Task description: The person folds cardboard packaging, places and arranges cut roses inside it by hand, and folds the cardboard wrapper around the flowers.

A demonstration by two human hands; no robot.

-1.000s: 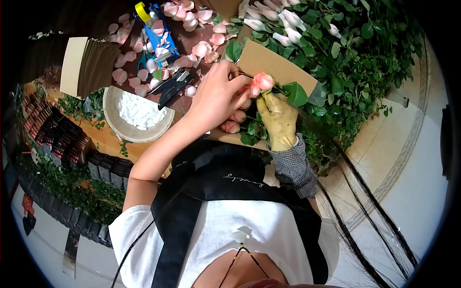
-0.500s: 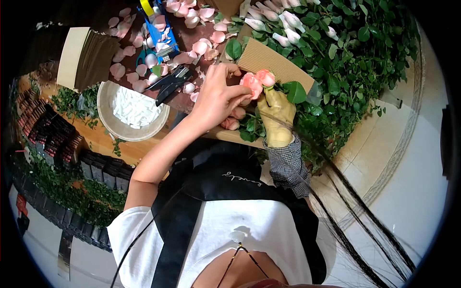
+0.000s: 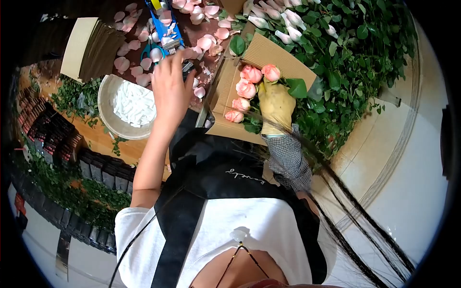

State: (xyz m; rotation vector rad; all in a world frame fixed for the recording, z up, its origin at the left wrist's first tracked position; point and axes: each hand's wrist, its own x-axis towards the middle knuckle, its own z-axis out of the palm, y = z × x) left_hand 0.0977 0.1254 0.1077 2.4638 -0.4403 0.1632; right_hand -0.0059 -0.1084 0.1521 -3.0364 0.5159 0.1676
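My left hand (image 3: 170, 84) is bare and stretches over a black stapler (image 3: 188, 67) on the petal-strewn table. Its thumb stands apart from the fingers, and most of the stapler is hidden beneath the palm. My right hand (image 3: 277, 104), in a yellow glove, closes around the stems of pink roses just under the blooms. One rose (image 3: 271, 72) rises above its fingertips; another rose (image 3: 250, 74) sits beside that. More roses run down the left in a slanting row, including one (image 3: 234, 116) at the bottom. They lie on a sheet of corrugated cardboard (image 3: 224, 98).
A bowl (image 3: 102, 103) of small white pieces stands at the left. Beyond it is a stack of card sheets (image 3: 79, 50). Scissors (image 3: 146, 62) and a blue tool (image 3: 163, 24) lie among loose petals. Leafy stems (image 3: 345, 86) and net-wrapped buds (image 3: 293, 21) fill the right.
My left hand has left the roses and moved left to the stapler. The row of roses and the cardboard under it now show. My gloved right hand stays at the stems.
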